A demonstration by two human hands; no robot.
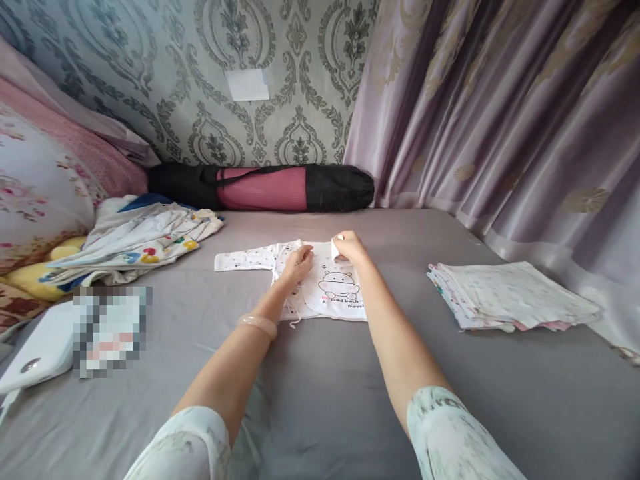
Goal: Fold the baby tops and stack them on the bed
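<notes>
A white baby shirt (313, 293) with a cartoon animal and lettering on its front lies spread on the grey sheet. Its left-hand sleeve (245, 259), dotted with small prints, stretches out flat to the side. Thin ties hang at the lower hem. My left hand (299, 264) rests on the upper left of the shirt, fingers loosely laid on the cloth. At the upper right, my right hand (351, 247) is closed on a folded part of the shirt, pinching the white fabric. My right forearm hides the shirt's right side.
A stack of folded baby clothes (515, 293) lies on the right of the bed. Crumpled clothes (145, 233) and a floral pillow (40, 173) are at the left, near a white device (45, 347) with a cable. A black and pink rolled bag (263, 188) lies along the wall.
</notes>
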